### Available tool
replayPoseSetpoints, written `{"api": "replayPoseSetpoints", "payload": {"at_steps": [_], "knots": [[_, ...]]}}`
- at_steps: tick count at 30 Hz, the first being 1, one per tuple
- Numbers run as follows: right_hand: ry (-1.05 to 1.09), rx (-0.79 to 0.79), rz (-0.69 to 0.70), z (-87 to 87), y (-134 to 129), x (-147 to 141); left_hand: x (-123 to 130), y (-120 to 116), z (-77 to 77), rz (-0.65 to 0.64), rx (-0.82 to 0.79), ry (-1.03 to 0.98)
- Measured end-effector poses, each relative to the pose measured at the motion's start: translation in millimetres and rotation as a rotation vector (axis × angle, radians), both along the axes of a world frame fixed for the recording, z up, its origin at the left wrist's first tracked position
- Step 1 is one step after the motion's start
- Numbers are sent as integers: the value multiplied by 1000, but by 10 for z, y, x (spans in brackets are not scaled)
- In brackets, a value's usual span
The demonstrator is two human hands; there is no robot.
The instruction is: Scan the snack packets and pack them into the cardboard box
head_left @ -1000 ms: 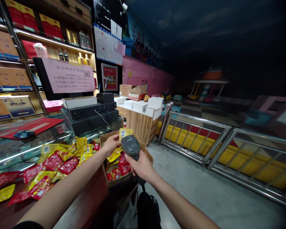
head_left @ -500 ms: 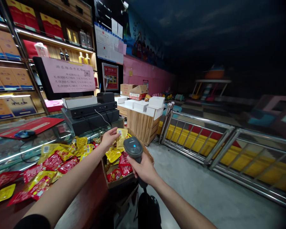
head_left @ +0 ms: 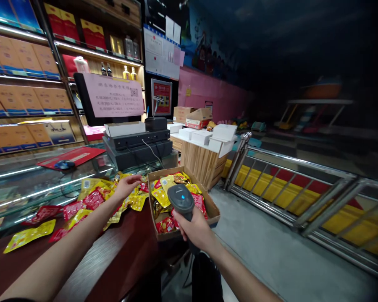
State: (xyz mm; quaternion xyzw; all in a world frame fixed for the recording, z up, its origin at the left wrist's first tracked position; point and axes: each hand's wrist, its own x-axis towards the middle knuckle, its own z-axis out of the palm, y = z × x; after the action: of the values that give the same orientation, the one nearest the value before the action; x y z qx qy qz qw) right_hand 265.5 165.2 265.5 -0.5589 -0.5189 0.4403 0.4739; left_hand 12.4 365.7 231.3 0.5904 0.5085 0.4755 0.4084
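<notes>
My right hand (head_left: 197, 228) is wrapped round the handle of a black barcode scanner (head_left: 179, 197), whose head, with a blue light on it, hangs over a cardboard box (head_left: 213, 209). Yellow and red snack packets (head_left: 160, 196) fill much of that box. Left of the box, my left hand (head_left: 128, 187) hovers over the pile of loose packets (head_left: 93, 198) on the counter. Its fingers are stretched out towards the box's left rim, with no packet seen in them. The scanner hides part of the box's contents.
A dark red counter (head_left: 122, 247) with a glass part bears a mouse (head_left: 64, 165) on a red mat. Behind stand a monitor with a pink sign (head_left: 113, 95) and black till equipment (head_left: 141, 147). A metal railing (head_left: 290, 165) runs along the right.
My left hand has let go of a yellow packet over the box and moved left to the pile. The scanner stays over the box in my right hand. The view has turned left.
</notes>
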Motion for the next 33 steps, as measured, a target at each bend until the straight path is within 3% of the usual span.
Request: {"api": "replayPoseSetpoints", "payload": {"at_steps": [5,9,14,19,23,27,30,33], "knots": [[51,-3,37,-173,-38,-92,-375,-55,-295,-76,42,442],[30,-14,48,-373,-49,-126,-507,-115,-451,-13,43,780],[0,-26,50,-414,-82,-151,-510,-203,-504,84,26,1153],[27,-38,37,-347,-114,-144,-466,-214,-521,102,59,1283],[28,-37,14,-373,-108,-107,-434,-158,-562,114,-21,1162],[27,-26,3,-392,-99,-71,-404,-113,-553,132,-92,822],[38,-23,0,-363,-104,-53,-350,-111,-421,136,-25,507],[41,-4,8,-297,-108,-35,-224,-126,-169,76,-19,180]]}}
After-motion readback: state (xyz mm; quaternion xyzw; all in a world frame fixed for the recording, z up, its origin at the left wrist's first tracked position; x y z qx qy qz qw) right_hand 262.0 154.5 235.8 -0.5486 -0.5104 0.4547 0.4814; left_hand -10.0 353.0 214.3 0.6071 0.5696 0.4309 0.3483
